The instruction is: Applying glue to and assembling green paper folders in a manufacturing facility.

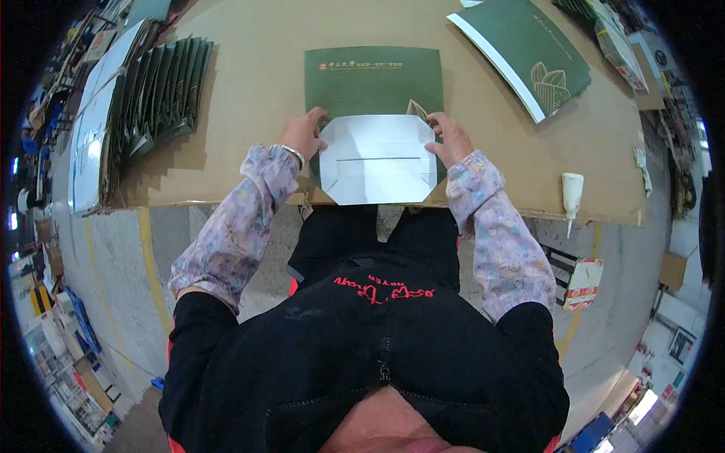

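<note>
Fingers [318,114] of both hands half curled, thumb and forefinger parted in a loose C. Left hand [303,136] sits at the upper left edge of a white, octagonal paper panel [379,149], right hand [451,141] at its upper right. Edge contact looks light; from the head view I can't make out whether either hand truly pinches.

Panel lies over the lower part of a flat, dark-green printed paper piece [370,84], at the near edge of the brown cardboard-topped table [257,83], square in front of the torso.

Handling, my read: very light, stiff enough to hold a crease, springy at folds, a bit slick on the printed face. Dents and scuffs easily. I'd take it by the side edges near the panel's upper corners, thumbs on top, even pressure both sides, no gripping mid-span.

Looks: panel is plain white, corners cut at a slant, one dark straight line across the middle, faint diagonal creases low down. Green face carries small pale lettering upper left and a gold line drawing by the right hand. Green shows beside the panel's lower corners too.
</note>
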A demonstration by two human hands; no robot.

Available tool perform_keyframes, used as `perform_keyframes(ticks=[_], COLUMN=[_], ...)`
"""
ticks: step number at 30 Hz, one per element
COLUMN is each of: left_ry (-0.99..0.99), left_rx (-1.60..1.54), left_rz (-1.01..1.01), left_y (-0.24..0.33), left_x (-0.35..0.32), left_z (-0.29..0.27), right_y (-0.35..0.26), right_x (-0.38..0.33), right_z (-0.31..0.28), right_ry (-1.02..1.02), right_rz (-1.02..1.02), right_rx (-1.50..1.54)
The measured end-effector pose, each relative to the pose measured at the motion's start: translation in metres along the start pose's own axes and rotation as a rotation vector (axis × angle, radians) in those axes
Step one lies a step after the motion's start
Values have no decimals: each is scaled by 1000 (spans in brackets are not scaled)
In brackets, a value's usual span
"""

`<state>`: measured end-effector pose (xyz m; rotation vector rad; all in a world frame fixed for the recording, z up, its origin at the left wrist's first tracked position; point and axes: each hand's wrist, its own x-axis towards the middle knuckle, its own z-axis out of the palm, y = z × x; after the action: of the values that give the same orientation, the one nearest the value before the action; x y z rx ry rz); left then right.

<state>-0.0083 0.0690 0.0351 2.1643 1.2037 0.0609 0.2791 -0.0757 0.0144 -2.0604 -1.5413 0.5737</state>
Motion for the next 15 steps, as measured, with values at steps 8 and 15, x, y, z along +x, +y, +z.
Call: perform_keyframes(ticks=[8,15], left_ry=[17,182], left_rx=[229,471], left_rz=[335,591], left_y=[-18,-11], left_x=[-14,-52], left_z=[20,44], right_y=[7,-7], right_x=[-10,-51], right_z=[9,28], right_ry=[0,77], right_rz=[-43,-505], right_rx=[-104,-761])
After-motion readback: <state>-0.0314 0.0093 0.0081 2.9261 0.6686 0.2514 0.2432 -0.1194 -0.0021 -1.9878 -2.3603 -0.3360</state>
